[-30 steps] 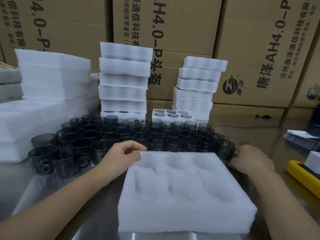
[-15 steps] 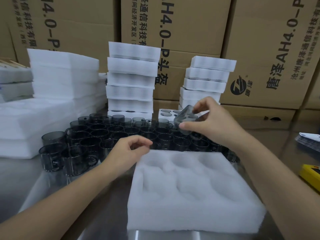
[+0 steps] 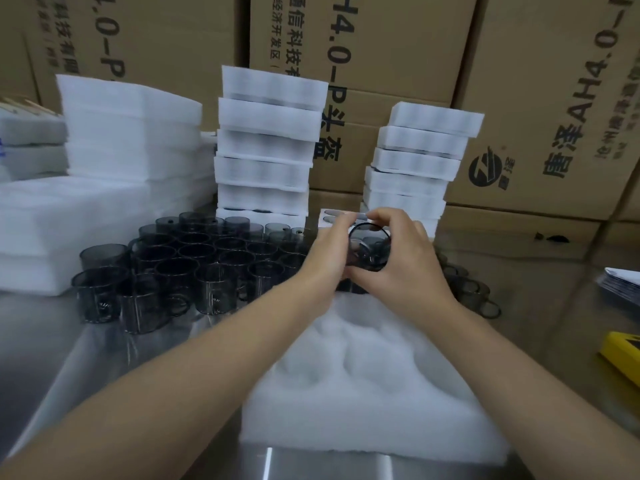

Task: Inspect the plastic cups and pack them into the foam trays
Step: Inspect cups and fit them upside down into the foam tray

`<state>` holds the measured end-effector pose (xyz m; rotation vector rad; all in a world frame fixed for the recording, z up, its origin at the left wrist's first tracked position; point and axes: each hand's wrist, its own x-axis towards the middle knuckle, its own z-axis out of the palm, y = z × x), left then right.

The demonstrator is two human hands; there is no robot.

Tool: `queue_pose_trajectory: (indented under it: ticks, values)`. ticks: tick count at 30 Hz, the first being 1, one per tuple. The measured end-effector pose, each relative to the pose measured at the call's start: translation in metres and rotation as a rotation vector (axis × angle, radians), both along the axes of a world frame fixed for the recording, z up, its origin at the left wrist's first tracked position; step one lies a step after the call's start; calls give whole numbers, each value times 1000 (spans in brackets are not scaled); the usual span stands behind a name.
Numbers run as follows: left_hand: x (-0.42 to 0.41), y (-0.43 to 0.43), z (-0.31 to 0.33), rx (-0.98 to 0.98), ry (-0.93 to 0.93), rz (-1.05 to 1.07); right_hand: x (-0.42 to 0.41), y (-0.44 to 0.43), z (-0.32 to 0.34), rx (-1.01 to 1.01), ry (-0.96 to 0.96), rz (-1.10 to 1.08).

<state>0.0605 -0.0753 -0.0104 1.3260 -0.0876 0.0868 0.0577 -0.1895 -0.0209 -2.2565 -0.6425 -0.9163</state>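
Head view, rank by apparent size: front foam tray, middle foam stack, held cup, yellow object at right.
1. front foam tray
2. middle foam stack
3. held cup and yellow object look alike; the object is cropped.

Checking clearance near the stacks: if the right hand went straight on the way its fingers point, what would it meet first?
The right hand grips the smoky plastic cup, fingers pointing forward-left, so the left hand holding the same cup probably comes first; depth is unclear.

I'm seeing tall brown cardboard cartons with black printed lettering [image 3: 391, 57] walling off the back, a shiny stainless-steel tabletop [image 3: 69, 348] catching soft overhead light, and a flat yellow box [image 3: 623, 355] at far right.
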Motion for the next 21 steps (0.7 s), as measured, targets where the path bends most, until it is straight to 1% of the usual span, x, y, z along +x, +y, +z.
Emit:
queue_pose_trajectory:
  ticks: [2,4,6,9,12,15,18,21]
  values:
    - [5,4,-5,-107,16,-31,0,0,2,-69,-53,18]
    - [7,9,-7,-201,-19,-111,1,2,8,-148,-86,42]
    - [8,13,-8,-238,-25,-151,4,3,19,-177,-84,72]
    - [7,16,-9,-254,1,-146,9,3,33,-177,-81,112]
    - [3,13,-6,-364,55,-183,9,1,26,-234,-93,120]
    - [2,10,-7,-435,92,-162,6,-3,12,-199,-17,213]
    - [1,11,-6,-437,122,-123,7,-7,6,-124,60,272]
    - [1,14,-5,-434,154,-127,9,-6,3,-71,102,289]
